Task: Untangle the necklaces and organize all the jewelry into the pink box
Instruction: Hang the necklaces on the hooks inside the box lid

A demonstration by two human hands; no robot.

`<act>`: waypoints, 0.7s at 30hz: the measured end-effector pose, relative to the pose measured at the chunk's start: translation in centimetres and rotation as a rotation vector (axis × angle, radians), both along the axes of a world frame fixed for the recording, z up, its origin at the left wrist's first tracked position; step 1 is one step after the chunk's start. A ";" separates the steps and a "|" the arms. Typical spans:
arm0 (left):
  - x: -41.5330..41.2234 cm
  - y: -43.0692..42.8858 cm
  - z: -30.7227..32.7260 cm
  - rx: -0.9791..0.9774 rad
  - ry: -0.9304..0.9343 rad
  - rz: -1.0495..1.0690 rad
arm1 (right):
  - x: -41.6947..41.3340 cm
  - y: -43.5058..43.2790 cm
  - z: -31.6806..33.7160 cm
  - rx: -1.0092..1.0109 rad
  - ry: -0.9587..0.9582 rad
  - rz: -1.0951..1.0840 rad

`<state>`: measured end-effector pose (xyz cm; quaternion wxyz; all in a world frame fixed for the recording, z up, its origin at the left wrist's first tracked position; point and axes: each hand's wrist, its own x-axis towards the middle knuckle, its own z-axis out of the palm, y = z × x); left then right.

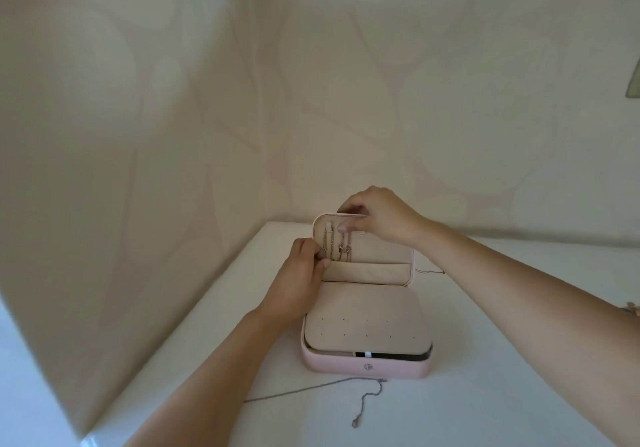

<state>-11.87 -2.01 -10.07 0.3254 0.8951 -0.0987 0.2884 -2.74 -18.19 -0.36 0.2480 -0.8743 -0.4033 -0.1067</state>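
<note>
While the left hand (298,273) pinches the lower end of the leftmost of the hung chains (341,249), the right hand (377,214) curls over the top edge of the lid (381,252), one fingertip pressed on its inner face by the hooks. The pink box (367,367) sits open on the tabletop (485,377), lid upright at the far side, an earring panel (367,322) lying over the base. The step looks like settling a necklace in the lid: its top on a hook, its tail tucked into the pocket (367,271) below. To do it well, the right hand should steady the lid so it does not tip back, while the left draws the chain straight down, apart from its neighbours, before feeding the slack into the pocket. A loose necklace (311,389) lies on the tabletop just near of the box, and a thin chain (429,271) right of the lid; neither is stored yet.
</note>
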 end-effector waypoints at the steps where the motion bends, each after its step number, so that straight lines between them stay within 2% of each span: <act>1: 0.0 -0.1 0.0 0.007 -0.002 -0.004 | 0.0 0.0 0.2 -0.018 0.001 0.003; 9: -0.2 -0.5 -0.2 0.031 0.049 -0.009 | 0.5 -0.3 0.2 -0.153 -0.063 0.018; 10: -0.1 -0.5 -0.3 0.032 0.055 -0.006 | 0.5 -0.6 0.0 -0.106 -0.046 0.026; 12: 0.1 -0.2 -0.3 0.024 0.067 -0.001 | 0.3 -1.3 -0.5 0.128 0.030 0.022; 14: 0.2 0.3 -0.3 0.012 0.080 0.013 | 0.4 -2.6 -1.0 0.439 0.034 -0.077; 16: 0.3 1.0 -0.3 -0.009 0.095 0.043 | 1.1 -4.6 -1.8 0.590 -0.011 -0.225; 17: 0.4 1.4 -0.3 -0.020 0.100 0.062 | 1.7 -5.8 -2.5 0.573 -0.002 -0.299; 21: 0.6 2.4 -0.3 -0.032 0.119 0.119 | 3.8 -10.8 -7.0 0.280 0.182 -0.589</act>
